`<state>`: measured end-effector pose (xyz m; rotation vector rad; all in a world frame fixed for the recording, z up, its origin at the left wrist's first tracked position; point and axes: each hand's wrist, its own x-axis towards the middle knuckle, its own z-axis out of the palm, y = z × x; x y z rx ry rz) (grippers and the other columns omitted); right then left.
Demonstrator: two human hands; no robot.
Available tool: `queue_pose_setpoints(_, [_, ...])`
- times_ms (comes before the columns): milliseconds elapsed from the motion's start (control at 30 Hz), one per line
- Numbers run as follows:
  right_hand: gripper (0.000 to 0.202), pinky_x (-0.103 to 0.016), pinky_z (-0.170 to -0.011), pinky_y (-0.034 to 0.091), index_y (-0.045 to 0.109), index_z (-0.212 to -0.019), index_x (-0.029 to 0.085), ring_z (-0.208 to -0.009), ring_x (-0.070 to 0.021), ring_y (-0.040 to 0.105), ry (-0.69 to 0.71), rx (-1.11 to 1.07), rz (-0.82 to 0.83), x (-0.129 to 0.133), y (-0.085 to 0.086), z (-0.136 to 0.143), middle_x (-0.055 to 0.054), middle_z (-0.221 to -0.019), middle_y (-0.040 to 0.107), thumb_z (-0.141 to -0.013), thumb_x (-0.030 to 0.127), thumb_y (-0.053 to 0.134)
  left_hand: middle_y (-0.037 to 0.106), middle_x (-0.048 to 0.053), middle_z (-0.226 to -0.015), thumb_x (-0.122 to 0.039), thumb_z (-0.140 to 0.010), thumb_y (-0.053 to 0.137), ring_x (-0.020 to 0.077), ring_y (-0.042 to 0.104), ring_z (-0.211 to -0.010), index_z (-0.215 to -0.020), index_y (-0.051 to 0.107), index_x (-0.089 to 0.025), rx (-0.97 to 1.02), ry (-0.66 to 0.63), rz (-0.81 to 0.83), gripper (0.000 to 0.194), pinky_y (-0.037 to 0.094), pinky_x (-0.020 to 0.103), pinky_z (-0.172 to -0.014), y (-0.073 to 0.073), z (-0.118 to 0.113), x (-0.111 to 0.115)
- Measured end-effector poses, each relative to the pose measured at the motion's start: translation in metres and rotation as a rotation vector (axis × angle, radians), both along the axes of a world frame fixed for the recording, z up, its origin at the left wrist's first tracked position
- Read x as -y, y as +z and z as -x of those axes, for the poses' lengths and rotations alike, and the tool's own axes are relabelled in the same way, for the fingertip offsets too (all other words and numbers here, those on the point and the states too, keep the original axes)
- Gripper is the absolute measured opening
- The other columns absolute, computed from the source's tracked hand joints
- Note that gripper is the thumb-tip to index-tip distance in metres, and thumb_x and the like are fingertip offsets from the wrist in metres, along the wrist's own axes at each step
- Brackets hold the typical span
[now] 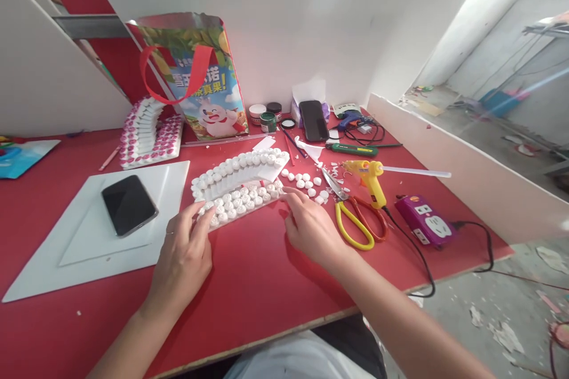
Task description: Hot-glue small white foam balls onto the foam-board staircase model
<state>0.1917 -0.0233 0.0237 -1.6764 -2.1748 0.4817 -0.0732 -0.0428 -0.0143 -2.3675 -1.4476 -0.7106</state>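
A white craft piece (240,204) lies on the red table, with a curved raised wall and rows of small white rosettes on its base and along its top. My left hand (184,249) grips its left end, thumb in front and fingers behind. At the right end, the bent fingers of my right hand (311,228) hold the front corner; the exact fingertip contact is partly hidden. Loose white rosettes (303,180) are scattered just beyond my right hand. Scissors (351,213) with one yellow and one red handle lie to its right.
A yellow glue gun (368,177) with a long stick and a purple power strip (424,219) sit on the right. A phone (130,204) rests on white boards (173,189) at left. Behind are a pink-and-white craft piece (151,136), colourful bag (213,89), paint jars (268,122) and second phone (313,120).
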Motion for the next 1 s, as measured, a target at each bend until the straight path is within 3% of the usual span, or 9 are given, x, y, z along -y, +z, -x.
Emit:
queue_pose_setpoints(133, [0.039,-0.037,-0.077,0.053,0.066,-0.126,0.013,-0.104,-0.0295,0.074,-0.069,0.080,0.149,-0.013,0.015,0.009,-0.020,-0.150,0.063,-0.092,0.007,0.048,0.059,0.019,-0.134,-0.003,-0.094,0.047,0.0358,0.067,-0.119,-0.152,0.046,-0.022,0.083,0.021,0.034,0.061,0.061,0.050,-0.094,-0.004,-0.001,-0.002])
queue_pose_setpoints(367, [0.031,-0.031,-0.079,0.047,0.069,-0.114,0.014,-0.107,-0.0264,0.072,-0.060,0.072,0.246,-0.016,0.018,0.011,-0.015,-0.128,0.074,-0.092,0.008,0.048,0.055,0.021,-0.146,-0.009,-0.095,0.043,0.0379,0.064,-0.133,-0.140,0.055,-0.017,0.267,0.159,0.188,0.048,0.062,0.049,-0.099,-0.008,-0.006,-0.005])
queue_pose_setpoints(533, [0.031,-0.032,-0.085,0.048,0.071,-0.113,0.015,-0.110,-0.0272,0.073,-0.051,0.060,0.271,-0.002,0.020,0.009,-0.014,-0.132,0.073,-0.093,0.008,0.048,0.055,0.021,-0.147,-0.005,-0.089,0.045,0.0374,0.064,-0.133,-0.140,0.057,-0.016,0.315,0.168,0.207,0.053,0.063,0.046,-0.097,-0.005,-0.001,-0.013])
queue_pose_setpoints(733, [0.030,-0.032,-0.090,0.049,0.073,-0.111,0.017,-0.113,-0.0262,0.073,-0.021,0.013,0.248,0.013,0.017,0.001,-0.013,-0.142,0.070,-0.094,0.010,0.049,0.056,0.023,-0.143,0.000,-0.088,0.047,0.0383,0.064,-0.132,-0.142,0.056,-0.015,0.287,0.132,0.116,0.057,0.061,0.049,-0.100,-0.004,0.006,-0.019])
queue_pose_setpoints(867, [0.027,-0.031,-0.084,0.050,0.074,-0.104,0.017,-0.095,-0.0222,0.073,-0.055,-0.091,0.055,0.010,0.016,-0.025,-0.011,-0.129,0.076,-0.093,0.012,0.050,0.062,0.023,-0.131,0.002,-0.091,0.056,0.0377,0.065,-0.125,-0.139,0.060,-0.013,0.276,0.037,-0.108,0.050,0.059,0.049,-0.099,0.011,-0.004,-0.011])
queue_pose_setpoints(1000, [0.022,-0.032,-0.075,0.048,0.076,-0.099,0.018,-0.071,-0.0180,0.063,-0.284,-0.067,-0.108,-0.002,0.023,-0.058,-0.009,-0.107,0.079,-0.091,0.019,0.056,0.067,0.012,-0.100,0.006,-0.087,0.071,0.0259,0.068,-0.094,-0.124,0.064,-0.010,0.214,-0.228,-0.279,0.041,0.060,0.039,-0.087,0.028,-0.024,0.003])
